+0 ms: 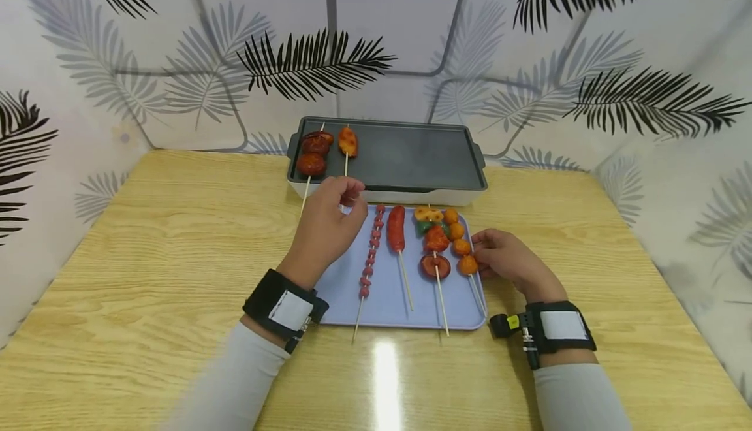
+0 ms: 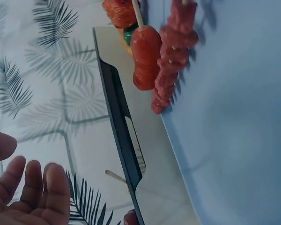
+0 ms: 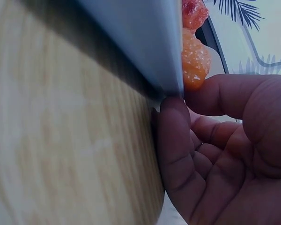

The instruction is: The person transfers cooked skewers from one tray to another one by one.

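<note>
A lavender tray (image 1: 337, 287) lies on the table. On it are a skewer of small pink meat pieces (image 1: 370, 258), a red sausage skewer (image 1: 396, 228), a mixed skewer (image 1: 436, 240) and a skewer of orange balls (image 1: 461, 247). My right hand (image 1: 510, 258) pinches the tray's right edge; the right wrist view shows thumb above and forefinger below. My left hand (image 1: 329, 222) hovers over the tray's far left corner, fingers loosely bent, nothing between them. Beyond it, the grill pan (image 1: 417, 153) bears a skewer with dark round pieces (image 1: 312, 163) and a small orange-brown skewer (image 1: 348, 142).
The wooden table (image 1: 194, 255) extends on both sides of the tray. A leaf-patterned curtain (image 1: 411, 39) hangs right behind the pan. The pan's raised rim stands close to the tray's far edge, and some sticks overhang the tray's near edge.
</note>
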Tool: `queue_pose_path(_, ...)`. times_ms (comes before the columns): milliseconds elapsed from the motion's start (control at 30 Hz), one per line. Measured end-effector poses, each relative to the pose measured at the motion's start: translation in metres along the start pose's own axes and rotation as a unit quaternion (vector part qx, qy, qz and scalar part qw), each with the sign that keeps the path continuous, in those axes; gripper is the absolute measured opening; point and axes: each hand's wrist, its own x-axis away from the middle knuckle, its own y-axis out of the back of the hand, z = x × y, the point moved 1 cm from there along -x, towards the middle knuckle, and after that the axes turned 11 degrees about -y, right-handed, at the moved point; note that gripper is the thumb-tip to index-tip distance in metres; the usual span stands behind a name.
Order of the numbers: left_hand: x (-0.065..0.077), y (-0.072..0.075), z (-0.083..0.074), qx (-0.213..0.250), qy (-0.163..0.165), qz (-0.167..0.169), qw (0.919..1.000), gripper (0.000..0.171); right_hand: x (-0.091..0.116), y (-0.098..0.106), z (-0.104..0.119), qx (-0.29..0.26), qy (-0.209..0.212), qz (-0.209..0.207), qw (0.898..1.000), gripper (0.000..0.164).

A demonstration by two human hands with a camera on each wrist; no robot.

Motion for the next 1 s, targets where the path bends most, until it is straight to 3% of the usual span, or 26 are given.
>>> queue_pose_path(167,-0.01,0.005,0.007,-0.062,-0.025,0.036,0.9971,0.033,0.0,-0.003,0.003,-0.002,0.005,0.005,1.0,0.032)
queue_pose_path(300,-0.016,0.009,0.015,-0.117,-0.026,0.085,0.9892,0.039,0.0,-0.004,0.004,0.002,0.001,0.002,1.0,0.032)
queue_pose_path(400,-0.02,0.012,0.02,-0.129,-0.005,0.11,0.9855,0.045,-0.001,-0.006,0.005,0.005,0.003,0.001,1.0,0.032)
queue_pose_path(667,-0.034,0.011,0.024,-0.109,0.069,0.154,0.9797,0.059,-0.002,-0.008,0.006,0.003,0.006,0.005,1.0,0.032)
queue_pose_path(1000,-0.052,0.002,0.026,-0.138,0.105,0.164,0.9712,0.057,0.002,-0.004,0.006,0.007,0.009,0.003,1.0,0.033)
